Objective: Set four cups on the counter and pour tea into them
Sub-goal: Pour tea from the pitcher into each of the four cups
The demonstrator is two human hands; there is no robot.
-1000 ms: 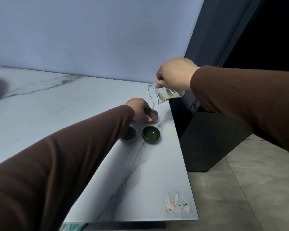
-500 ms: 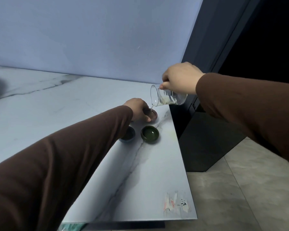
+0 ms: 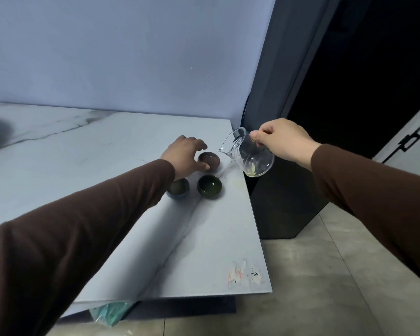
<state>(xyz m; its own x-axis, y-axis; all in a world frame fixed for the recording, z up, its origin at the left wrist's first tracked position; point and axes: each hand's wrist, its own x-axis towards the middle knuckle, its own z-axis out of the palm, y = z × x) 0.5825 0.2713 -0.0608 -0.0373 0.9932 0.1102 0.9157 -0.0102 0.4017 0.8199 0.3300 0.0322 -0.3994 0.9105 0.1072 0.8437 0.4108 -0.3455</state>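
while right hand (image 3: pixel 285 139) grips near-empty glass pitcher (image 3: pixel 249 154), left hand (image 3: pixel 184 154) relaxed beside brown cup (image 3: pixel 209 160).

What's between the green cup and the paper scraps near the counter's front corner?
Nothing but bare counter with a dark marble vein, as the head view shows, from the green cup to the paper scraps.

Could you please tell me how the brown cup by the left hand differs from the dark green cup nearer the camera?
The small round brown ceramic cup is reddish-brown, while the small round dark green ceramic cup is glossy green. The left hand has its thumb against the brown cup; the green cup stands untouched. The brown cup sits nearest the spout of the clear glass pitcher; the green cup sits further off. Both stand upright on the marble counter.
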